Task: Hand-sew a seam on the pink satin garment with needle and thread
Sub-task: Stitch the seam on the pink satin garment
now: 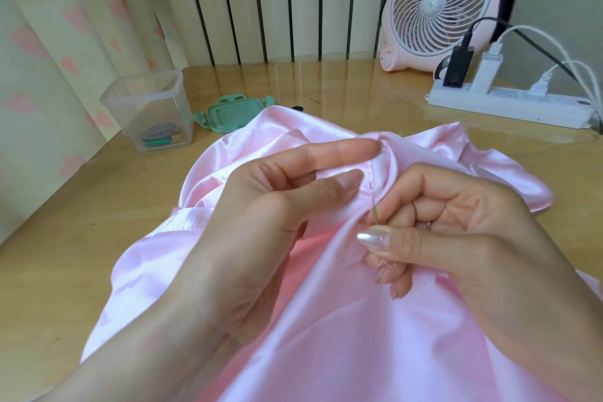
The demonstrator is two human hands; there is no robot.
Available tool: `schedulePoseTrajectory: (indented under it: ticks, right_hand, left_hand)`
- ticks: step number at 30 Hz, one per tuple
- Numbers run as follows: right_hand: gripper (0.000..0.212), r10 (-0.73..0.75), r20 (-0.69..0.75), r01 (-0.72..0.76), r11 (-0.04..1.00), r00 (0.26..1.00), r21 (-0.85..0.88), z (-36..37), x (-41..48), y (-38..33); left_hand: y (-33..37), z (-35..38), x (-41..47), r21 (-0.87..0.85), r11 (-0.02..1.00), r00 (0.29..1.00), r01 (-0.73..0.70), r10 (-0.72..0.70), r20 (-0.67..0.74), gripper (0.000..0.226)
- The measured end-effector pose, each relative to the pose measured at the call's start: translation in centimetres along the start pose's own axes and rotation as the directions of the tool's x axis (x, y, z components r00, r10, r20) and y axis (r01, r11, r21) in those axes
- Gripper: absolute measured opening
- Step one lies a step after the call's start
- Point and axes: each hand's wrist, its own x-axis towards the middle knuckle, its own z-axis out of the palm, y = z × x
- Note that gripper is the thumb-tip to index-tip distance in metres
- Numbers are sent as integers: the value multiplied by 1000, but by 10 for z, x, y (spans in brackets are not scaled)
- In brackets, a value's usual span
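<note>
Here, a person's left hand (261, 215) grips a raised fold of the pink satin garment (326, 320). The thumb and curled fingers pinch the cloth while the index finger lies straight along the top of the fold. Just right of that thumb, the right hand (463, 228) pinches a needle (375, 209) between thumb and bent index finger, the needle's upper end meeting the cloth between the two hands. The remaining fingers curl toward the palm, one bearing a ring (429, 225). The thread is too fine to make out. The garment spreads over a wooden table (65, 254) beneath both hands and back toward the person. Beyond the left hand stand a clear plastic box (146, 98) and, just beside it, a green lid (228, 116). Beyond the right hand, well apart, sit a pink fan (447, 3) and a white power strip (509, 104) with chargers plugged in.
</note>
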Motion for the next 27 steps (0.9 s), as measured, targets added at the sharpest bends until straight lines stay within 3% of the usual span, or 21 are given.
schedulePoseTrajectory:
  ticks: [12,18,24,27]
  right_hand:
    - [12,51,39,-52,998,998,38,-3,-1,-3]
    - [11,108,69,-114,990,992,83,-3,-1,-5]
    - [13,169,82,-179,974,982,141,-4,-1,-7]
    - [13,191,90,-203,966,978,160,-4,0,-7]
  left_hand:
    - [-4,0,0,-39,998,999,-40,40,7,30]
    - [-9,0,2,19,984,985,-175,174,16,22]
    - [-14,0,2,255,902,934,-349,358,9,22]
    - [-17,3,0,468,753,862,-462,506,36,25]
